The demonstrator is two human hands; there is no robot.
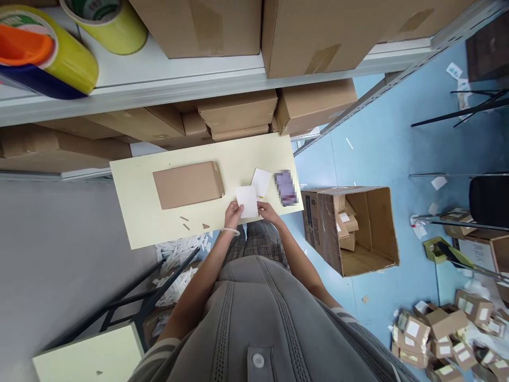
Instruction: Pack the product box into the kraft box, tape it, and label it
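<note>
A small white sheet [248, 200], perhaps paper or a label, is held just above the table's near edge. My left hand [233, 213] pinches its left side, thumb on top. My right hand [267, 210] grips the lower right edge, its fingertips partly hidden. Behind the sheet, a second white sheet [261, 182] lies tilted on the pale yellow table [191, 159], with a small yellow item at its lower edge. Left of my hands sits a closed brown cardboard box [189, 185]. A purple pixelated object [286, 188] rests at the right end.
Shelves [178, 74] with cardboard boxes and yellow tape rolls [115, 32] rise beyond the table. An open carton [369, 228] holding small boxes stands on the floor to the right. Several small parcels [445, 339] are heaped at lower right. White paper strips [175, 286] fill the area lower left.
</note>
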